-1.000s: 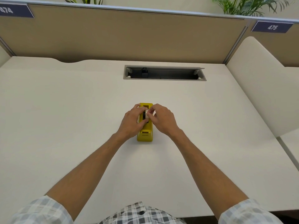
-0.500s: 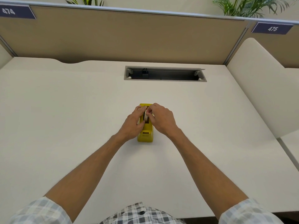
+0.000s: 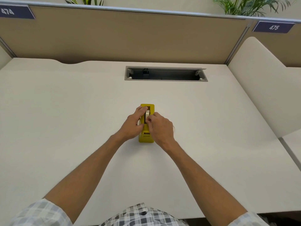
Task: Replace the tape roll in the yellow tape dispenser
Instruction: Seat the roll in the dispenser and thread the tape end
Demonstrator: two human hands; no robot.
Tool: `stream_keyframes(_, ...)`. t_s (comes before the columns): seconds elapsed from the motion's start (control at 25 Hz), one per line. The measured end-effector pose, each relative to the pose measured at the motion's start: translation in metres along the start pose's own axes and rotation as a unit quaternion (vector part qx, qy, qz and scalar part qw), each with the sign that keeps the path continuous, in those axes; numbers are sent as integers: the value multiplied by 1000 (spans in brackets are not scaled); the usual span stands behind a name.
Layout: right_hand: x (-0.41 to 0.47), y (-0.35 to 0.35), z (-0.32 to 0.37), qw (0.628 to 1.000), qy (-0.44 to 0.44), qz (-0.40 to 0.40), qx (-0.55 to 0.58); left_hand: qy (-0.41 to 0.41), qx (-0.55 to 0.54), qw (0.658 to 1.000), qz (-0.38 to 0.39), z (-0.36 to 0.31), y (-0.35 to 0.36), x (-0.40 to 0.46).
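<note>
A yellow tape dispenser (image 3: 146, 137) stands lengthwise on the white desk (image 3: 65, 119), its cutter end toward me. A pale tape roll (image 3: 147, 113) sits upright in the dispenser's slot. My left hand (image 3: 132, 126) grips the dispenser's left side, fingers reaching over the top by the roll. My right hand (image 3: 160, 128) pinches the near edge of the roll with thumb and fingertips. A small pale object peeks out from behind my right hand at its right edge; most of it is hidden.
An open grey cable tray (image 3: 165, 74) is sunk into the desk behind the dispenser. A tan partition (image 3: 130, 35) closes the back. A cream side panel (image 3: 263, 82) rises at the right. Plants show above the partition.
The roll now shows higher and clearer in the slot. My right hand has drawn back toward me along the dispenser, and my left fingers have moved up over the top.
</note>
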State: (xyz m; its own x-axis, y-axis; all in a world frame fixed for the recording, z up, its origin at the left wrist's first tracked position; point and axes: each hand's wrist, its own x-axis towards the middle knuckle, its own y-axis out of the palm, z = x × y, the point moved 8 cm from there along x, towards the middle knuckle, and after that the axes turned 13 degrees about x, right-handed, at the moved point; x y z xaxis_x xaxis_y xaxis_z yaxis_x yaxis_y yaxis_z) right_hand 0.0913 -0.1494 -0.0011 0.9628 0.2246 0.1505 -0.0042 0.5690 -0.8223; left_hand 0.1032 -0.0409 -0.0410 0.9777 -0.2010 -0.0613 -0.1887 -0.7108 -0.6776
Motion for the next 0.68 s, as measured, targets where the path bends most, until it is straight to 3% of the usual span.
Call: stream_keyframes(0.68, -27, -9, 6, 999, -20, -29, -1, -21, 19, 1000, 1, -1, 1, -2)
